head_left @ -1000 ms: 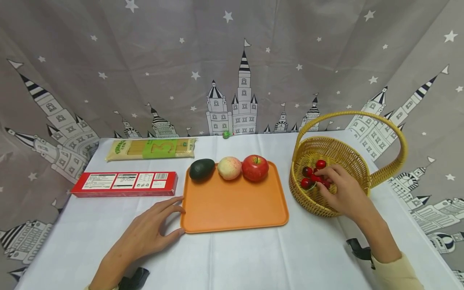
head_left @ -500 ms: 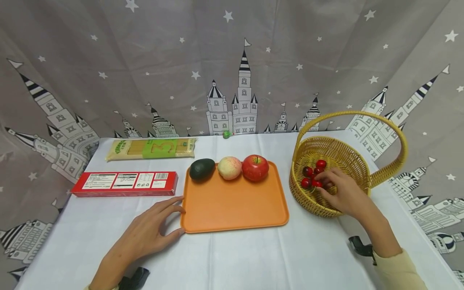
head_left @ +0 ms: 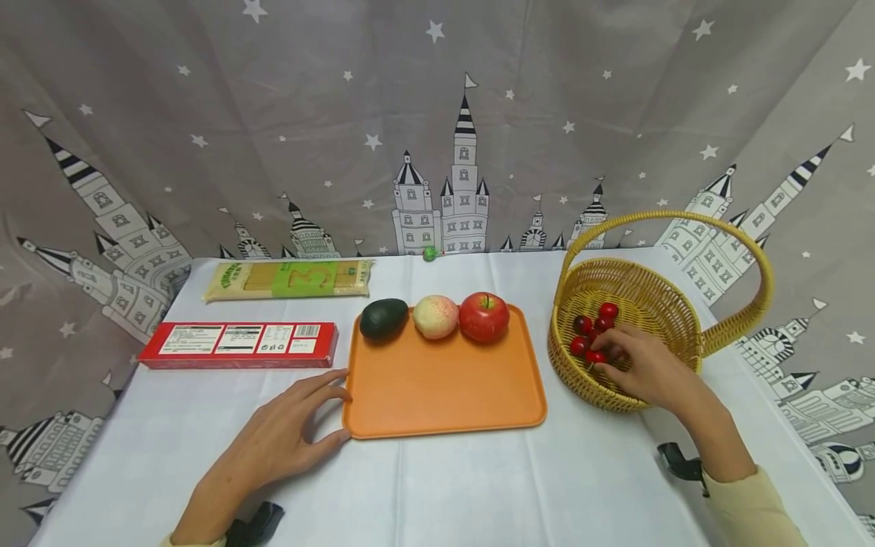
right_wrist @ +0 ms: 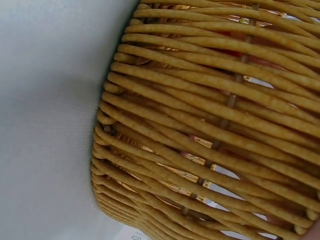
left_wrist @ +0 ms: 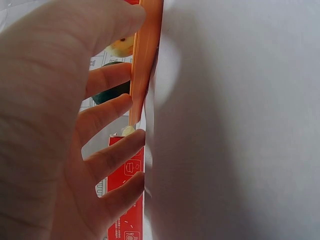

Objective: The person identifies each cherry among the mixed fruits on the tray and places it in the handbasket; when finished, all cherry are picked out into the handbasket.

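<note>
The right hand [head_left: 645,365] reaches into a yellow wicker basket [head_left: 683,311], its thumb and index finger pinching a red cherry [head_left: 595,356]. Several other cherries [head_left: 583,325] lie beside those fingertips on the basket floor. In the right wrist view the woven wall [right_wrist: 210,100] hides most of this hand. The left hand [head_left: 283,429] rests at the left edge of an orange tray [head_left: 444,391], fingers spread and loosely bent, fingertips at the rim. From the left wrist, its fingers [left_wrist: 107,117] show apart from one another next to the tray side [left_wrist: 146,60].
Along the tray's back edge sit an avocado [head_left: 383,319], a peach [head_left: 435,317] and a red apple [head_left: 484,317]. A red box [head_left: 239,346] and a noodle packet [head_left: 290,279] lie left. A small green item [head_left: 429,254] is at the back. The basket handle [head_left: 762,281] arches high.
The right hand has drawn back slightly within the basket, and the cherries by its fingertips have shifted a little. The left hand stays at the tray. The head view has moved slightly.
</note>
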